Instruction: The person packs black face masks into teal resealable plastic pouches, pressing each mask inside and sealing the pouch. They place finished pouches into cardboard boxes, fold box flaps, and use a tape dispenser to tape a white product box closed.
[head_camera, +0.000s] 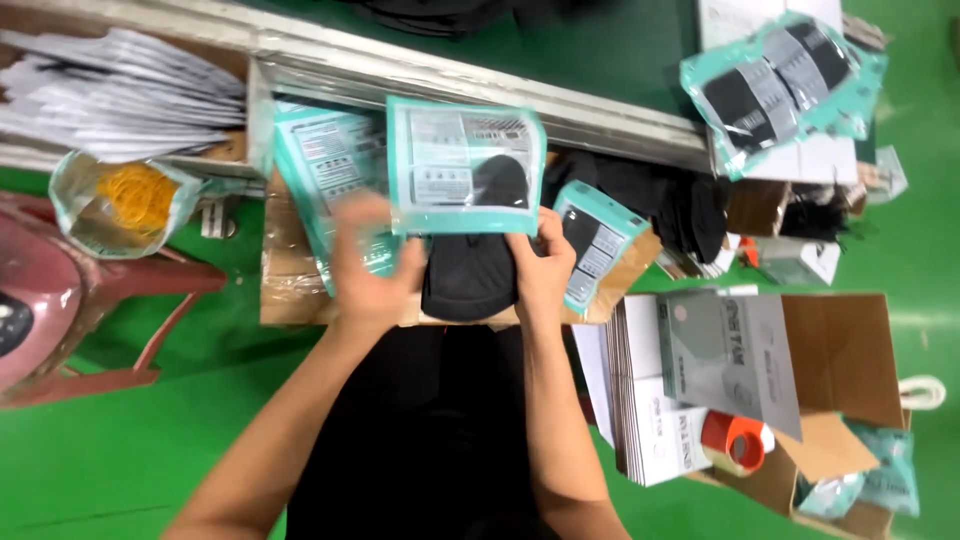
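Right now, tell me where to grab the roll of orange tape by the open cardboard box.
Take the orange tape roll by its outer rim, coming from above. It seems to lean against the white cartons at the cardboard box, its round hole showing, so a thumb inside the hole and fingers outside should likely hold.

Left hand (372, 268) motion-blurred beside the teal pouch (466, 166), black mask (470, 275) partly hidden behind that pouch, pink stool (60, 300) left of it cut by the edge
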